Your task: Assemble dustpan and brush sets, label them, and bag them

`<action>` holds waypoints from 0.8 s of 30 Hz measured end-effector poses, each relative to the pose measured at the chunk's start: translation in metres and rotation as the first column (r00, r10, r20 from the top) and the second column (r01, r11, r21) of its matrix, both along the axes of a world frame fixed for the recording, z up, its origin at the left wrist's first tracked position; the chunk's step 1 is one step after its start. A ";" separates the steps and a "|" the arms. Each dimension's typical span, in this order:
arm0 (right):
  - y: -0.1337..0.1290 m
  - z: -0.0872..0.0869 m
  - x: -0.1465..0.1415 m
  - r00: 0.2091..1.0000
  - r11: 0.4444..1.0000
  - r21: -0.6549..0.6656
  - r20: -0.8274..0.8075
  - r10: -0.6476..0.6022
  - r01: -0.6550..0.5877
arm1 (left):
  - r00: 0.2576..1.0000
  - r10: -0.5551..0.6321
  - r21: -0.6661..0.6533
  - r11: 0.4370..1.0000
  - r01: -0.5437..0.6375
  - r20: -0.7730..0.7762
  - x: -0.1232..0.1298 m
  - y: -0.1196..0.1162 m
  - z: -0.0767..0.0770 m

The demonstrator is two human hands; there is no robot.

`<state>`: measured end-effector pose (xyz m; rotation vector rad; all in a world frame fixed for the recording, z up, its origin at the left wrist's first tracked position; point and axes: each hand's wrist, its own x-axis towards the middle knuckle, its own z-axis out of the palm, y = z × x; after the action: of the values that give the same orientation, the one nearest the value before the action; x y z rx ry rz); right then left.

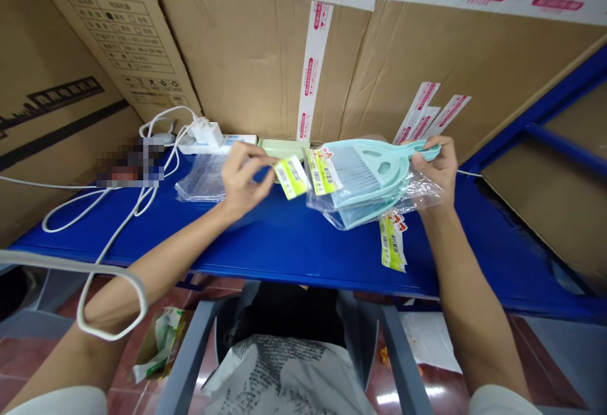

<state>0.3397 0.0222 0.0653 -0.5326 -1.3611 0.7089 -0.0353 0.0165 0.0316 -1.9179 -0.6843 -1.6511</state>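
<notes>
My right hand [441, 171] grips the handle end of a light teal dustpan and brush set [386, 162], partly inside a clear plastic bag [417, 190]. What looks like a second dustpan shows beneath it. Between the thumb and finger of my left hand [244, 178] is the corner of a small yellow-green label card [293, 178], just left of the set. A similar label [325, 171] lies at the front end of the bagged set. Another label [393, 244] is below my right hand, near the table's front edge.
Clear plastic bags [202, 178] lie left on the blue table [284, 238]. Behind are a pale green tray [275, 147] and a power strip [241, 140] with white cables [142, 197]. Large cardboard boxes [251, 54] wall the back. A white cable loop crosses my left forearm.
</notes>
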 end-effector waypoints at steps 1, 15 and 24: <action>0.000 0.002 0.003 1.000 1.000 0.000 0.021 0.020 -0.020 | 0.994 0.068 0.005 0.998 -0.068 0.086 -0.008 0.003 0.005; -0.001 -0.006 -0.008 0.996 0.994 -0.066 -0.014 0.087 -0.087 | 0.872 -0.350 -0.199 0.934 0.297 -0.343 0.015 -0.013 -0.007; -0.004 -0.012 -0.014 0.994 0.971 -0.223 0.041 0.098 -0.086 | 0.939 -0.114 -0.051 0.993 0.103 -0.325 0.013 -0.010 -0.012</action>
<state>0.3253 0.0180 0.0536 -0.6713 -1.3698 0.9353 -0.0226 0.0063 0.0191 -2.2201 -0.4822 -1.3391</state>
